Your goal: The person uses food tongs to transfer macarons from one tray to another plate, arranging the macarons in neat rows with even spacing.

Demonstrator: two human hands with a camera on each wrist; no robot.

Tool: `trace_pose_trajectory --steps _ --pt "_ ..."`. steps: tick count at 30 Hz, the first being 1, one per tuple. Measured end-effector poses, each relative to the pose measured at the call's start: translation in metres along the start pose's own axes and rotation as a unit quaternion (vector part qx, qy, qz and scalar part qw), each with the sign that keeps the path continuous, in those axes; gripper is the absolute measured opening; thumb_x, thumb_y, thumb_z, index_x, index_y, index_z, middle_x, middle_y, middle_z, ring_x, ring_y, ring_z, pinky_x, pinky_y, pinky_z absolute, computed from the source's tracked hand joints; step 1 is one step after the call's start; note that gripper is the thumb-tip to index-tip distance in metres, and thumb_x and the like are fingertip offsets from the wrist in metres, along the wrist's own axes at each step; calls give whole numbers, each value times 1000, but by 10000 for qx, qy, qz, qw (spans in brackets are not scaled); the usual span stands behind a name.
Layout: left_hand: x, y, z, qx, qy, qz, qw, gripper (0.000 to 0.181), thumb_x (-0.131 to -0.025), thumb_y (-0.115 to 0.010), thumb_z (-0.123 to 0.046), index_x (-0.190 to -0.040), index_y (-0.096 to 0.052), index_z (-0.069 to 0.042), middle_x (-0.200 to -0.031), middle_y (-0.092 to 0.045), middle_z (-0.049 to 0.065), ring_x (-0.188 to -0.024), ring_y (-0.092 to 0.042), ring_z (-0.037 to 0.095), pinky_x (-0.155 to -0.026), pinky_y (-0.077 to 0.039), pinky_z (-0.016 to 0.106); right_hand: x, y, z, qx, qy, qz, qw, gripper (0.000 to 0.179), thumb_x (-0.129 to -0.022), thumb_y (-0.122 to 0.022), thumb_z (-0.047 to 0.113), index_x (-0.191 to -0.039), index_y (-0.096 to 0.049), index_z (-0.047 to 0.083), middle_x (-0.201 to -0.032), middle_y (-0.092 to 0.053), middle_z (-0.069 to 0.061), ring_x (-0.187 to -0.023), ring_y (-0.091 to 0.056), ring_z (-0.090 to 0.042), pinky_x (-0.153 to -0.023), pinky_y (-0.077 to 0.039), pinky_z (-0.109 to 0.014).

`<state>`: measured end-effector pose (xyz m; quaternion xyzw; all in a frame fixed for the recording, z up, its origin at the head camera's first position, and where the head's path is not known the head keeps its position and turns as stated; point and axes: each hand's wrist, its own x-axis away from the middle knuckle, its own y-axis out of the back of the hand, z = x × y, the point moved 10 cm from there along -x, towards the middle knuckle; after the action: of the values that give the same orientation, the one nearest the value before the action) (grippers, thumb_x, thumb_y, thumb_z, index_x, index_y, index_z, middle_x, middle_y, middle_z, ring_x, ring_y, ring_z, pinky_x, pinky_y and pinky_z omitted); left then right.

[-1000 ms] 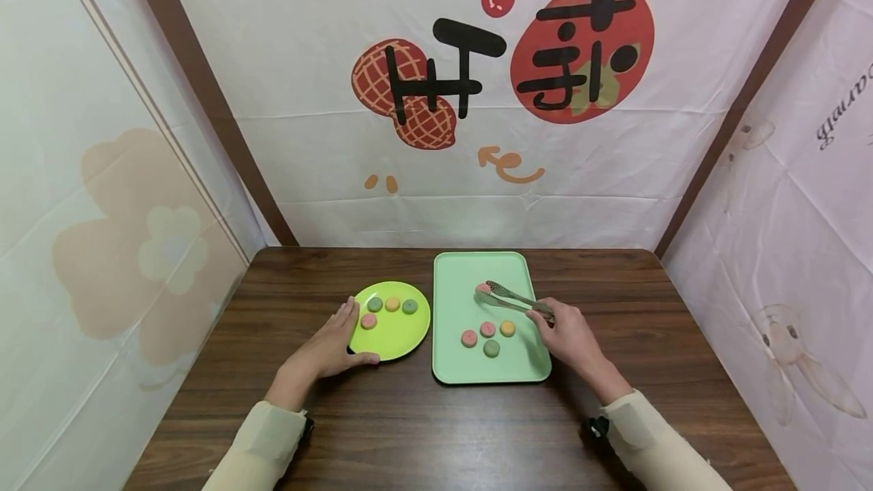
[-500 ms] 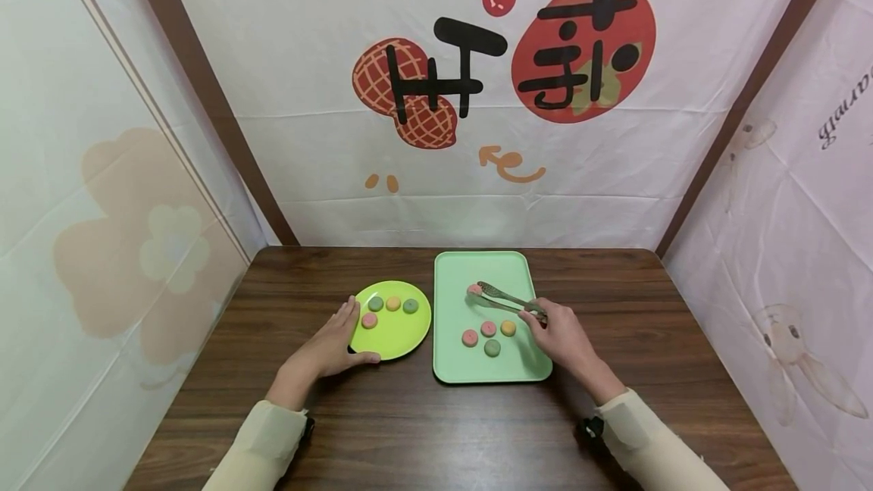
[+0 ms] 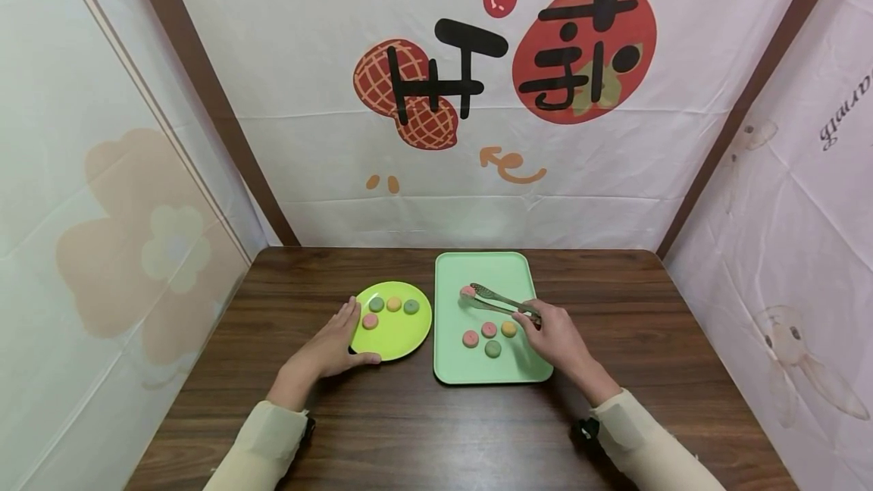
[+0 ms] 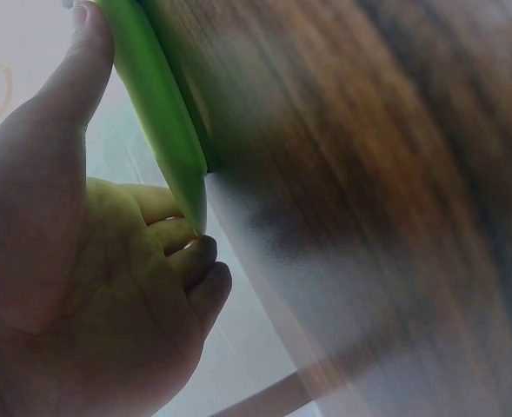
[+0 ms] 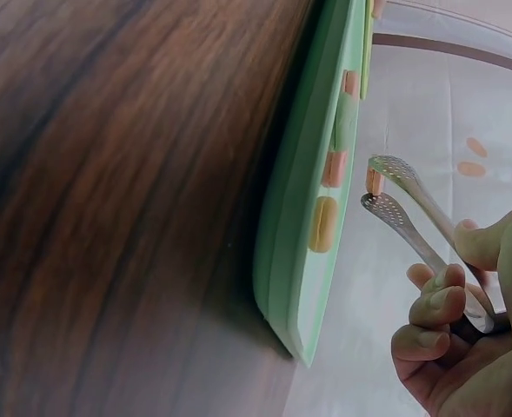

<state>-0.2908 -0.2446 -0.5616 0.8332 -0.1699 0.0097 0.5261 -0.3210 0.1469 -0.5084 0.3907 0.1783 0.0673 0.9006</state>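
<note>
Left grip (image 3: pixel 330 345) spread, thumb (image 3: pixel 364 358) apart, right grip (image 3: pixel 559 336) curled, both forearms (image 3: pixel 258 445) angled inward

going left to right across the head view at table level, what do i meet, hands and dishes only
Left hand → lime-green plate → pale green tray → right hand.

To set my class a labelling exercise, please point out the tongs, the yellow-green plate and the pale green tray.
Tongs (image 5: pixel 422 196): right wrist view, on one arm, just behind its perforated tip.
Yellow-green plate (image 3: pixel 398 338): head view, on its bare surface.
Pale green tray (image 3: pixel 483 268): head view, on its bare far end.
</note>
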Motion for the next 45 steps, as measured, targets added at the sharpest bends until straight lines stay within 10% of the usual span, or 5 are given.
trace_pose_trajectory --steps 45 --pt "2 0 -3 -60 -83 24 9999 127 -92 -77 -66 -166 -11 13 -176 -4 31 -163 -9 47 -131 -19 61 -4 -30 42 -294 564 241 9977 24 -105 -74 23 -119 -76 3 -70 -59 11 -56 -44 -3 -52 -40 -25"
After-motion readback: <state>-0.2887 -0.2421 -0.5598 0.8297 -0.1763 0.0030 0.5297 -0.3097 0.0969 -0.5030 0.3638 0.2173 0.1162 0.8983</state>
